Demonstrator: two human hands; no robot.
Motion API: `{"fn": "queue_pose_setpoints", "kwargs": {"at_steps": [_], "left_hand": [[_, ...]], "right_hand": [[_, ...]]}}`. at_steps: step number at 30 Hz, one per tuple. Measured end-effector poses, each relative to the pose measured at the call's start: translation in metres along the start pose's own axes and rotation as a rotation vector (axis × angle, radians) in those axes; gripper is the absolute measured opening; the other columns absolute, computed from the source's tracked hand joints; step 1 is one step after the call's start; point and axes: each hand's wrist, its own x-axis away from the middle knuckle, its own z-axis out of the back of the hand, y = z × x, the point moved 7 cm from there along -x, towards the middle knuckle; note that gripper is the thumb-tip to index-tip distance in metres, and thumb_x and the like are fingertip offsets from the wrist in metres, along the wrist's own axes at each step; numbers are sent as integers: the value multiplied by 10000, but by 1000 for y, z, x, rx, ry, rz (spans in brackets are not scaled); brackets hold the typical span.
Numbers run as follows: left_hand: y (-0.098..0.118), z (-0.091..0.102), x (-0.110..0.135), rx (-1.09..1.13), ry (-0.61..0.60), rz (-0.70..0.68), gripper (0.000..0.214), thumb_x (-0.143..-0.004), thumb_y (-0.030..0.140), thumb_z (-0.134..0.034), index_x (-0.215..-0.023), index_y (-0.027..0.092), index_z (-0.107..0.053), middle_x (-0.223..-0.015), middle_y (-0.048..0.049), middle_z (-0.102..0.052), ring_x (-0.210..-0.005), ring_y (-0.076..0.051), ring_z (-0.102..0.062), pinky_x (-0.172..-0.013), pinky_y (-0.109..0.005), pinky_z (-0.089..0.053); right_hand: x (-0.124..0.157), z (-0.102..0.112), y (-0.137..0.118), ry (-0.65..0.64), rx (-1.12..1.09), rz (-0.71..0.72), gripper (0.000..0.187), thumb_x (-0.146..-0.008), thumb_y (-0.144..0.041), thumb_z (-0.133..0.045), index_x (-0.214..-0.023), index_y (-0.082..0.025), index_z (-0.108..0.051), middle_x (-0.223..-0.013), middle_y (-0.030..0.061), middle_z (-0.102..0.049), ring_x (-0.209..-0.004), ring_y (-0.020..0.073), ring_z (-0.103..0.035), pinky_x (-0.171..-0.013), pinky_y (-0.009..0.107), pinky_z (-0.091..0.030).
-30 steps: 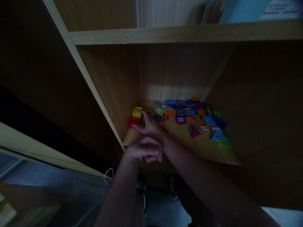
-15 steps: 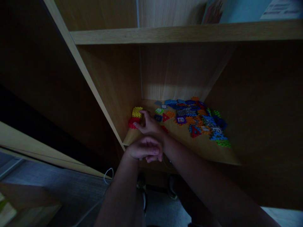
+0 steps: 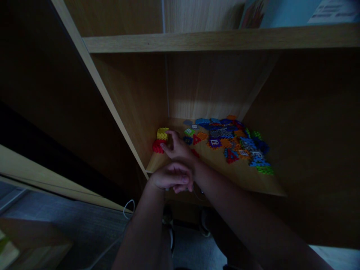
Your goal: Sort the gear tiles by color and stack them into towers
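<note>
Since a second ago my right hand [image 3: 178,149] has drawn its thumb back a little, from over the red piece [image 3: 157,146] to that piece's right edge; the left hand [image 3: 172,176] has not shifted.

Right hand: reaches into the lower compartment of the wooden shelf unit, at its left front corner. The fingers are loosely parted, not closed on anything. The thumb tip touches the red piece and the forefinger tip lies just beside the yellow piece [image 3: 162,133].

Red and yellow pieces: toothed plastic building tiles, flat on the shelf board [image 3: 247,178], one touching the other, against the left side panel [image 3: 135,101]. The yellow one is farther in.

Left hand: rests at the front edge of the board, just in front of the right wrist, fingers folded into a loose fist. I cannot tell whether anything lies inside it.

Pile of tiles [image 3: 233,144]: blue, orange, green, purple and red, some with white window prints, spread across the middle and back of the board, apart from the two pieces at the corner.

Upper shelf [image 3: 225,39]: carries printed sheets [image 3: 284,11] at the right. A white cord [image 3: 128,207] loops on the floor below.
</note>
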Motion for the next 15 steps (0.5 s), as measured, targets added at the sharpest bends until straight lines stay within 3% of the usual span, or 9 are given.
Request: {"fn": "queue_pose_setpoints", "kwargs": {"at_steps": [5, 9, 12, 15], "left_hand": [[1, 0, 1, 4, 6, -23, 449, -923, 549, -773, -860, 104, -765, -499, 11, -541, -361, -74, -390, -390, -199, -252], [-4, 3, 3, 0, 45, 35, 485, -870, 583, -814, -846, 101, -767, -534, -10, -572, -373, -81, -401, -383, -206, -258], [-5, 3, 4, -3, 37, 48, 487, -871, 588, -811, -851, 102, -777, -504, -3, -538, -378, -91, -400, -387, -211, -257], [-4, 3, 3, -8, 29, 38, 460, -885, 562, -803, -851, 104, -780, -513, -9, -544, -384, -92, -410, -391, -209, -260]], "right_hand": [[5, 38, -8, 253, -13, -56, 265, -1071, -417, -519, -1249, -241, -606, -1020, 56, -740, -804, 189, -716, -772, 319, -570], [16, 86, -4, 410, -4, -112, 290, -1091, -454, -458, -1156, -236, -637, -1005, 52, -769, -756, 184, -719, -747, 317, -563], [22, 114, 7, 324, 149, -143, 259, -1066, -389, -489, -1089, -220, -684, -937, 60, -786, -822, 215, -743, -784, 335, -564], [32, 121, 11, 71, 396, -100, 220, -1030, -381, -582, -1105, -221, -715, -964, 67, -798, -846, 228, -751, -810, 346, -561]]}}
